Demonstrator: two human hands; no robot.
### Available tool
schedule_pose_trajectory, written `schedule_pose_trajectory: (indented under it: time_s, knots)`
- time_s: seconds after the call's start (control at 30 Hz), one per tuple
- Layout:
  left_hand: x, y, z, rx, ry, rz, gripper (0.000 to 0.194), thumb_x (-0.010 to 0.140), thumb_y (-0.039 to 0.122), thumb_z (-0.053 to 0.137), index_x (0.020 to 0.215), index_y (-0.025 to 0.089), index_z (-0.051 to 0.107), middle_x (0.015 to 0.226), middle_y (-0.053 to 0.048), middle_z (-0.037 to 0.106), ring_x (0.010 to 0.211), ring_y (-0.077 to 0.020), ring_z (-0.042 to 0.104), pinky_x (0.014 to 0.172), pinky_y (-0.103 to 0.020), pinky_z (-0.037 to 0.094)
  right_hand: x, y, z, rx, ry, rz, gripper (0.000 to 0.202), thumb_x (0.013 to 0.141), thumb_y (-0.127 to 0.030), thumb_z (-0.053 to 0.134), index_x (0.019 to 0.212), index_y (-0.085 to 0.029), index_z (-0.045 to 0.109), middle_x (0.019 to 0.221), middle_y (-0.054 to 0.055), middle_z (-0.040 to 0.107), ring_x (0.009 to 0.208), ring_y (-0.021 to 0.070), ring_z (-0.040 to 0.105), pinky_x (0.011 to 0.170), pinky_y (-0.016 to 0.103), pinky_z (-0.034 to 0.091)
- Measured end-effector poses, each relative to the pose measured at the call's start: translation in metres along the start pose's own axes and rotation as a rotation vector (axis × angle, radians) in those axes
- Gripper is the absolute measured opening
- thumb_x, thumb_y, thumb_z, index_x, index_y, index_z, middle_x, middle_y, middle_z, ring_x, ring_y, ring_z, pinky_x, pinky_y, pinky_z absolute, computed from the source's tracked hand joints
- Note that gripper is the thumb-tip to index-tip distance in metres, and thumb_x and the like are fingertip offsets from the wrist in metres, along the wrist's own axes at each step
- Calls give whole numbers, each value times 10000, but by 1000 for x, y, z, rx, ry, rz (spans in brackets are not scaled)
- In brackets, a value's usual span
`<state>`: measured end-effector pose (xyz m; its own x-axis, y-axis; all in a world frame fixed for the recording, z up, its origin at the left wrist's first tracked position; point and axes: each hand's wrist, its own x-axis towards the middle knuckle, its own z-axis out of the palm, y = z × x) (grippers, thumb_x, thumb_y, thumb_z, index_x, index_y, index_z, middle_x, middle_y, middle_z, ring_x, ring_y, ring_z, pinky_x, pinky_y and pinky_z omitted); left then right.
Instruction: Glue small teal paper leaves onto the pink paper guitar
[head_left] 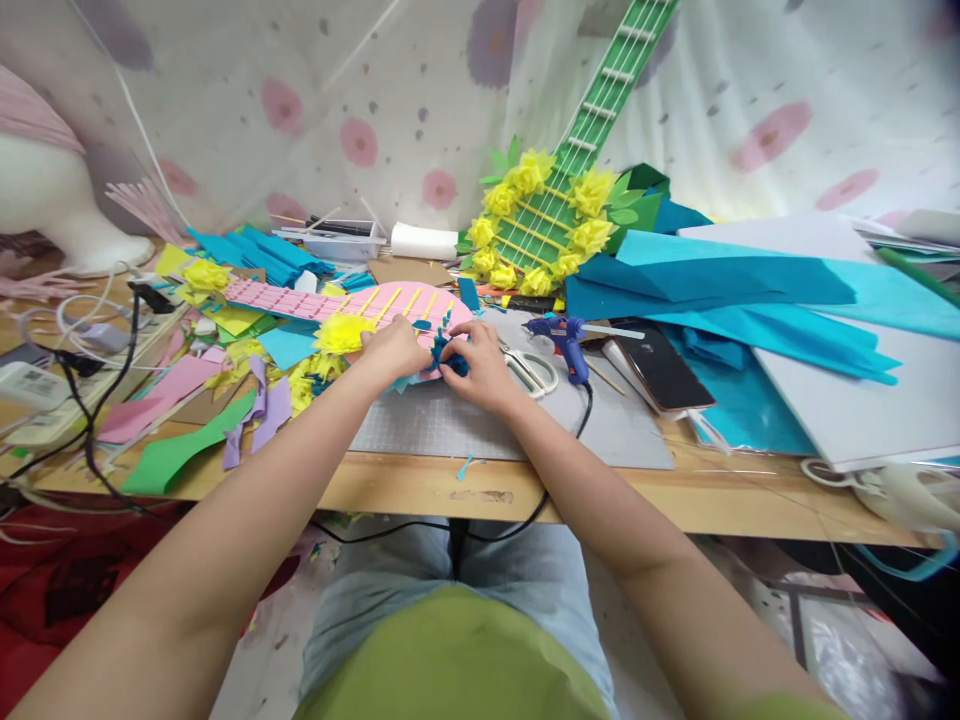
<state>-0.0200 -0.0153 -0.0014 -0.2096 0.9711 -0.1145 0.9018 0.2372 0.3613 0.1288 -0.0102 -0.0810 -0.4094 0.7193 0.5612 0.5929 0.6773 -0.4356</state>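
Note:
A pink paper guitar (439,303) with yellow strips across its body lies slanted before me, its neck pointing left. Yellow paper flowers (343,333) sit on its near edge. My left hand (397,352) is closed at the near side of the body, fingertips partly hidden against it. Pinched in my right hand (481,368) is a dark blue paper flower (444,350), held against the guitar's rounded lower end. A blue glue gun (566,343) lies just right of my right hand, beside white-handled scissors (534,372).
A green paper guitar (555,215) ringed with yellow flowers leans at the back. Blue paper sheets (720,285) and a black phone (664,370) lie right. Left are paper scraps (187,440), a power strip (97,375) and cables. The glue gun's cord (585,410) hangs over the table edge.

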Motion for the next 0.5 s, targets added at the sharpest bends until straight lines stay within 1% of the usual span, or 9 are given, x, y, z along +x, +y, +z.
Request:
schedule_pose_trajectory:
  time_s: [0.13, 0.23, 0.37, 0.43, 0.47, 0.5]
  knots:
    - [0, 2, -1, 5, -4, -7, 574, 484, 273, 792, 1012, 198, 578, 921, -160, 681, 1074, -415, 595, 926, -525, 377, 1, 0, 0, 7, -4, -4, 81, 783, -238, 591, 837, -222, 648, 1139, 106, 542, 1145, 277, 435, 1014, 466, 342]
    - [1, 3, -1, 50, -21, 12, 526, 518, 285, 768, 997, 192, 573, 944, -170, 684, 1073, -413, 593, 932, -529, 377, 1, 0, 0, 10, 1, -8, 73, 780, -234, 593, 830, -229, 647, 1133, 102, 545, 1144, 277, 439, 1012, 467, 345]
    - [2, 4, 0, 77, -21, 20, 469, 547, 250, 745, 975, 186, 566, 963, -185, 689, 1037, -405, 610, 943, -537, 365, 1, 0, 0, 6, 23, -24, 50, 769, -230, 606, 806, -226, 640, 1114, 99, 551, 1132, 269, 449, 1005, 450, 358]
    - [5, 2, 2, 46, -7, 5, 445, 522, 235, 758, 923, 196, 568, 959, -178, 688, 1051, -410, 604, 944, -539, 360, 1, 0, 1, 9, 19, -22, 52, 769, -230, 606, 809, -228, 639, 1119, 97, 549, 1135, 270, 447, 1004, 454, 358]
    - [6, 0, 3, 5, 1, -5, 439, 493, 219, 769, 883, 204, 567, 944, -169, 687, 1069, -415, 594, 945, -541, 357, 1, 0, 1, 10, 15, -19, 53, 771, -232, 605, 812, -229, 639, 1123, 96, 548, 1137, 271, 445, 1005, 456, 357]
    - [9, -3, 5, -84, 6, 7, 442, 456, 192, 779, 841, 209, 564, 914, -160, 686, 1093, -424, 579, 946, -546, 352, 1, 0, 1, 11, 12, -17, 55, 772, -233, 604, 814, -229, 640, 1125, 97, 547, 1138, 271, 443, 1007, 456, 356]
